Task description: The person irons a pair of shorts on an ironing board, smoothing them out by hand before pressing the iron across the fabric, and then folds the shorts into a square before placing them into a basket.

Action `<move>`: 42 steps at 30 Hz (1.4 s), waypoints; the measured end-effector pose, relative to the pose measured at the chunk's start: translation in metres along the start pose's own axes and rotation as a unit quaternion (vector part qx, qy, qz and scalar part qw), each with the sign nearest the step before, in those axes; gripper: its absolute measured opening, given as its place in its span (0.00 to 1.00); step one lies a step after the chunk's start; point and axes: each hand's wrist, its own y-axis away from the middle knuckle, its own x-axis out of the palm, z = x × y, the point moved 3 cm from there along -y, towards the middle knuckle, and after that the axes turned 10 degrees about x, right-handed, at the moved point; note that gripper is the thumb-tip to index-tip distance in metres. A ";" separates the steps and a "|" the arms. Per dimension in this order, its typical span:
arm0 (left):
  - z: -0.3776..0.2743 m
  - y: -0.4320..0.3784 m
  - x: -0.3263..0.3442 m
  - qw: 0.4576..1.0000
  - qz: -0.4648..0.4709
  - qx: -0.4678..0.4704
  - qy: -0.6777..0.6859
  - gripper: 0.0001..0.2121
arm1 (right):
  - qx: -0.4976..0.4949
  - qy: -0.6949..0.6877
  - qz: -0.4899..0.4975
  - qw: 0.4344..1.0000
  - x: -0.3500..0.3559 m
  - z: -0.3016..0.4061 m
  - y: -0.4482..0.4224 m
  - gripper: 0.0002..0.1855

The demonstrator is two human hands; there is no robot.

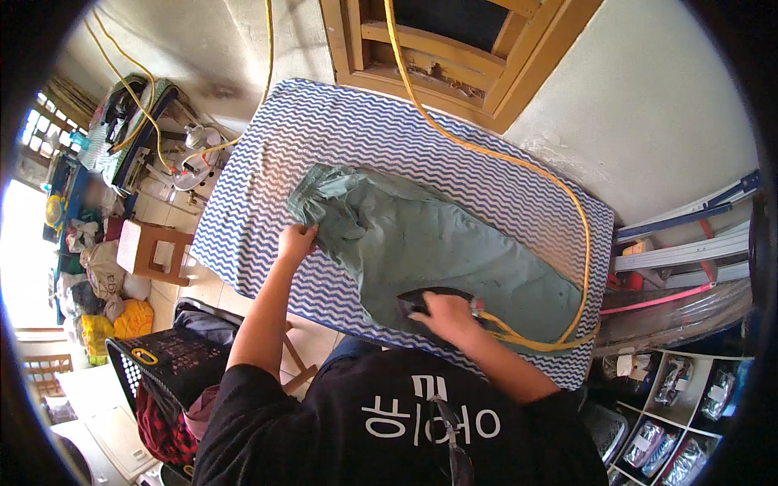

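Observation:
Green trousers (419, 237) with an elastic waistband (304, 188) lie folded lengthwise across an ironing table (243, 200) covered in blue-and-white zigzag cloth. My left hand (297, 243) pinches the cloth near the waistband at the left. My right hand (448, 316) grips a dark clothes iron (419, 299), which rests on the near side of the trousers. Its handle and much of its body are hidden beneath my fingers. From the iron's rear a yellow hose (547, 346) curves along the right end of the table and up past the window.
A wooden window frame (419, 45) borders the table's far edge. Folded metal ladders (681, 255) lean at the right, above shelves (656, 389) of bagged garments. Black laundry baskets (176, 358) and a plastic stool (155, 252) stand at the left.

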 end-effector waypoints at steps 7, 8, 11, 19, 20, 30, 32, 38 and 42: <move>0.078 -0.026 -0.016 0.989 0.026 0.067 0.126 0.09 | 0.088 0.062 -0.063 0.992 -0.029 -0.058 0.033 0.25; 0.078 -0.028 -0.017 0.990 0.043 0.087 0.099 0.06 | 0.081 0.065 -0.074 0.992 -0.029 -0.060 0.032 0.25; 0.079 -0.034 -0.023 0.978 0.090 0.041 0.183 0.04 | 0.078 0.083 -0.062 0.991 -0.030 -0.042 0.019 0.26; -0.023 -0.070 -0.066 0.926 -0.139 0.345 -0.066 0.18 | 0.061 0.033 -0.092 0.993 0.002 0.065 -0.055 0.25; -0.028 -0.076 -0.056 0.943 -0.088 0.311 -0.077 0.19 | 0.063 0.035 -0.094 0.993 0.001 0.069 -0.066 0.25; 0.006 -0.131 -0.049 0.959 0.058 0.132 0.243 0.09 | 0.136 0.025 -0.180 0.974 -0.039 0.007 -0.096 0.25; -0.001 -0.129 -0.051 0.951 0.080 0.124 0.272 0.08 | 0.132 0.039 -0.174 0.975 -0.039 0.003 -0.096 0.25; -0.016 -0.123 -0.071 0.905 0.100 0.085 0.405 0.06 | 0.006 0.048 -0.093 0.995 -0.035 0.058 -0.125 0.23; -0.014 -0.126 -0.068 0.925 0.076 0.118 0.354 0.06 | -0.057 0.044 -0.133 0.988 -0.026 0.083 -0.158 0.22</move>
